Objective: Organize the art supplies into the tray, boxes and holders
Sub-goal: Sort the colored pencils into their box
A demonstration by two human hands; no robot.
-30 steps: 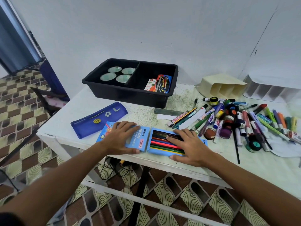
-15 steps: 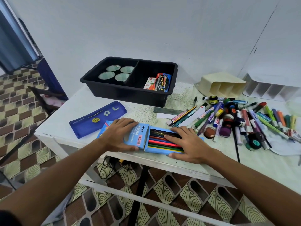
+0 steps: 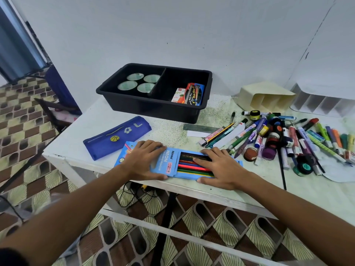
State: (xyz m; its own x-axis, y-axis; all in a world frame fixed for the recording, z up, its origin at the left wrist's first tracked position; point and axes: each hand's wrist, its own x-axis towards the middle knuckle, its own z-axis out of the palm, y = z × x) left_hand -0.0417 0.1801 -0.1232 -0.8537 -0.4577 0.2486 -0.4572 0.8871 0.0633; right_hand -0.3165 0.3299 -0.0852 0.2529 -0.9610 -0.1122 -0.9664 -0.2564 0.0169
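Vs a sec ago little has changed: both hands stay flat on the blue pencil box (image 3: 173, 164) at the near table edge, and the box has barely shifted, maybe a touch toward 9 o'clock. The flap is still folded open w/ the coloured pencils (image 3: 194, 165) showing, so the box isn't closed yet. My read: pencils are being levelled before the flap goes over, so this step is mid-way and most of the task is left.

Left hand (image 3: 143, 160) lies spread, fingers straight, pressing the open flap. Right hand (image 3: 221, 167) lies flat too, fingers across the pencil row, thumb at the near edge. The box sits directly under both hands, left on the flap, right on the pencils.

Black tray (image 3: 153, 110) is at 12 o'clock from the hands, marker pile (image 3: 284, 137) at 2 o'clock, blue pouch (image 3: 117, 137) at 10 o'clock.
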